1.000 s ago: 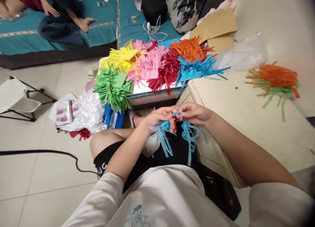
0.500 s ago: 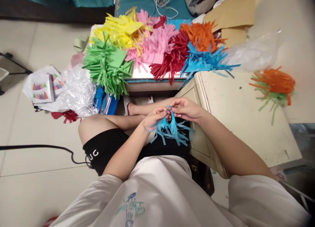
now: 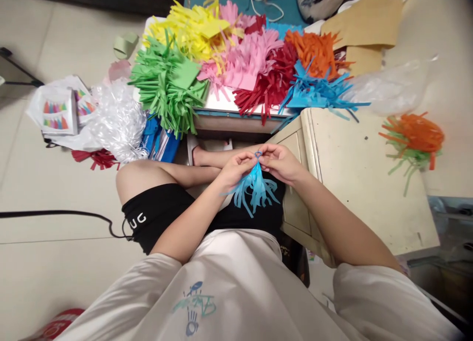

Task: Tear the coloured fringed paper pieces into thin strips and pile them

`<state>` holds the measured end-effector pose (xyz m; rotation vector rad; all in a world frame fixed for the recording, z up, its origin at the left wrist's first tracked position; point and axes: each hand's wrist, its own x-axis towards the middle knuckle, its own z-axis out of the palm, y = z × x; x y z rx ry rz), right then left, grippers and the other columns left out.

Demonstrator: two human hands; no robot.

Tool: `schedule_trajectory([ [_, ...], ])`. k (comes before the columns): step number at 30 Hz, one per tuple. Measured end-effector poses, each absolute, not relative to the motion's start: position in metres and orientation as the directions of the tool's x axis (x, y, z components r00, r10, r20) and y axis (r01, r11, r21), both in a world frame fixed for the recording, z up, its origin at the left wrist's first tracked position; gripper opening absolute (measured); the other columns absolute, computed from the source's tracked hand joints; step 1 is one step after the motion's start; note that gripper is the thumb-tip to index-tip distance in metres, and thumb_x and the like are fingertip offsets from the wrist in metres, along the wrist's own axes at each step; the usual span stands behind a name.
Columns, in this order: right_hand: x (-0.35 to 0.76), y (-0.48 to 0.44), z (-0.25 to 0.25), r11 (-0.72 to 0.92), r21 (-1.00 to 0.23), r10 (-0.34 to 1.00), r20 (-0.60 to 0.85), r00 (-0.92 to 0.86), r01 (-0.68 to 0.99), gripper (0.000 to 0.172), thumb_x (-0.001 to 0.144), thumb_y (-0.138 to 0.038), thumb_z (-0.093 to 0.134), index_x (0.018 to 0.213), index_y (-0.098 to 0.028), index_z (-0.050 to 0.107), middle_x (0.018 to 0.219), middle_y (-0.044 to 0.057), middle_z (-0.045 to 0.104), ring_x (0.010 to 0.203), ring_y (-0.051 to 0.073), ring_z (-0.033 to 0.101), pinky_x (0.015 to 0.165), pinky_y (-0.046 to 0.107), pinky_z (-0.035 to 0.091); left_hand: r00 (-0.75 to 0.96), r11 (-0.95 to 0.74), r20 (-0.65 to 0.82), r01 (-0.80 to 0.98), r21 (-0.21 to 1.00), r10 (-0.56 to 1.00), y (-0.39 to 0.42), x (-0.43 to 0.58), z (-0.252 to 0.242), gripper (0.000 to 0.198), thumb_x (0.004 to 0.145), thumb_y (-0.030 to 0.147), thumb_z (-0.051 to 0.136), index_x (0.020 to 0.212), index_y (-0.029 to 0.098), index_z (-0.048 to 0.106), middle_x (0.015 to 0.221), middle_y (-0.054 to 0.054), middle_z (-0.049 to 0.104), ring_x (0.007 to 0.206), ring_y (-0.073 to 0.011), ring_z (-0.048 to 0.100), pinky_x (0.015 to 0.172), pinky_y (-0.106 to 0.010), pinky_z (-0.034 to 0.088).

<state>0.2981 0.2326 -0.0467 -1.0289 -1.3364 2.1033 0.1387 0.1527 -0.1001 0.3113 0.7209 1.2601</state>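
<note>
Between my hands, above my lap, hangs a blue paper tassel [image 3: 255, 186] with a small twisted loop at its top. My left hand [image 3: 238, 167] pinches the tassel's neck just below the loop from the left. From the right, my right hand [image 3: 278, 162] pinches it at the same spot, fingertips close to the left ones. The fringe strips hang down and spread over my black shorts. Past my hands, a blue fringed paper pile [image 3: 318, 90] lies at the table's right end.
Fringed paper piles in green [image 3: 168, 89], yellow [image 3: 192, 33], pink [image 3: 247, 60], dark red [image 3: 269, 82] and orange [image 3: 314, 52] cover the low table. Orange and green tassels [image 3: 416, 136] lie on the cream cabinet [image 3: 365, 183] at right. White shredded strips [image 3: 120, 121] are at left.
The tassel's two separate fringe bunches now hang together as one, below a smaller loop. My hands have drawn closer around its neck. The camera view has shifted slightly.
</note>
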Motion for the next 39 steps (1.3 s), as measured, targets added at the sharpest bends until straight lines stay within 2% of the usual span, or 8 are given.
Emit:
schedule_trajectory([
  [6, 0.295, 0.230, -0.049, -0.367, -0.930, 0.736, -0.306, -0.604, 0.023, 0.055, 0.066, -0.046, 0.112, 0.090, -0.020, 0.069, 0.068, -0.006, 0.062, 0.059, 0.008, 0.052, 0.056, 0.023, 0.045, 0.044, 0.251, -0.321, -0.725, 0.641, 0.946, 0.153, 0.137, -0.098, 0.056, 0.058, 0.050, 0.115, 0.080, 0.016, 0.076, 0.070, 0.001, 0.075, 0.061, -0.0095, 0.066, 0.063, -0.021, 0.050],
  [11, 0.298, 0.232, -0.056, -0.270, -0.954, 0.771, -0.296, -0.563, 0.130, 0.052, 0.074, -0.053, 0.104, 0.095, -0.022, 0.068, 0.076, -0.005, 0.065, 0.062, 0.010, 0.054, 0.058, 0.024, 0.046, -0.018, 0.206, -0.305, -0.698, 0.686, 0.952, 0.154, 0.138, -0.098, 0.055, 0.058, 0.052, 0.114, 0.078, 0.016, 0.077, 0.067, 0.002, 0.073, 0.062, -0.0088, 0.065, 0.066, -0.021, 0.050],
  [21, 0.296, 0.226, -0.068, -0.054, -0.953, 0.857, -0.198, -0.476, 0.300, 0.035, 0.087, -0.046, 0.089, 0.098, -0.026, 0.063, 0.089, -0.001, 0.065, 0.084, 0.016, 0.061, 0.073, 0.027, 0.052, -0.166, 0.178, -0.372, -0.659, 0.731, 0.913, 0.150, 0.145, -0.097, 0.047, 0.061, 0.044, 0.112, 0.082, 0.015, 0.082, 0.079, -0.002, 0.081, 0.072, -0.0106, 0.072, 0.073, -0.021, 0.054],
  [26, 0.295, 0.225, -0.067, -0.101, -0.967, 0.867, -0.200, -0.456, 0.232, 0.039, 0.080, -0.039, 0.094, 0.096, -0.025, 0.062, 0.090, -0.002, 0.064, 0.082, 0.014, 0.061, 0.073, 0.026, 0.054, -0.077, 0.234, -0.377, -0.665, 0.709, 0.923, 0.150, 0.141, -0.099, 0.050, 0.053, 0.037, 0.115, 0.083, 0.014, 0.082, 0.080, -0.005, 0.083, 0.073, -0.0132, 0.075, 0.076, -0.024, 0.058],
  [29, 0.300, 0.232, -0.059, -0.169, -0.971, 0.817, -0.235, -0.526, 0.170, 0.049, 0.076, -0.037, 0.099, 0.112, -0.025, 0.068, 0.098, -0.001, 0.068, 0.081, 0.012, 0.063, 0.075, 0.025, 0.057, 0.008, 0.299, -0.397, -0.672, 0.678, 0.918, 0.151, 0.138, -0.100, 0.051, 0.052, 0.035, 0.115, 0.085, 0.013, 0.082, 0.075, -0.005, 0.082, 0.067, -0.0130, 0.073, 0.071, -0.024, 0.057],
  [31, 0.305, 0.237, -0.052, -0.179, -0.971, 0.752, -0.239, -0.614, 0.159, 0.050, 0.081, -0.042, 0.098, 0.121, -0.024, 0.073, 0.103, 0.000, 0.073, 0.080, 0.012, 0.064, 0.075, 0.027, 0.059, 0.042, 0.314, -0.387, -0.668, 0.675, 0.921, 0.151, 0.136, -0.099, 0.050, 0.053, 0.033, 0.115, 0.085, 0.013, 0.082, 0.076, -0.006, 0.083, 0.067, -0.0135, 0.074, 0.072, -0.025, 0.057],
  [34, 0.310, 0.244, -0.044, -0.155, -0.973, 0.684, -0.229, -0.693, 0.168, 0.044, 0.087, -0.052, 0.096, 0.112, -0.020, 0.080, 0.095, 0.003, 0.078, 0.078, 0.014, 0.069, 0.076, 0.029, 0.060, 0.081, 0.314, -0.356, -0.676, 0.666, 0.931, 0.150, 0.135, -0.099, 0.052, 0.053, 0.034, 0.116, 0.085, 0.014, 0.080, 0.081, -0.007, 0.085, 0.073, -0.0153, 0.078, 0.076, -0.025, 0.058],
  [39, 0.314, 0.247, -0.041, -0.197, -0.971, 0.681, -0.237, -0.693, 0.138, 0.050, 0.081, -0.060, 0.102, 0.101, -0.020, 0.080, 0.080, 0.002, 0.077, 0.071, 0.016, 0.071, 0.073, 0.031, 0.061, 0.172, 0.323, -0.293, -0.717, 0.617, 0.941, 0.148, 0.131, -0.099, 0.052, 0.056, 0.035, 0.117, 0.082, 0.014, 0.077, 0.078, -0.004, 0.083, 0.073, -0.0136, 0.078, 0.074, -0.022, 0.059],
])
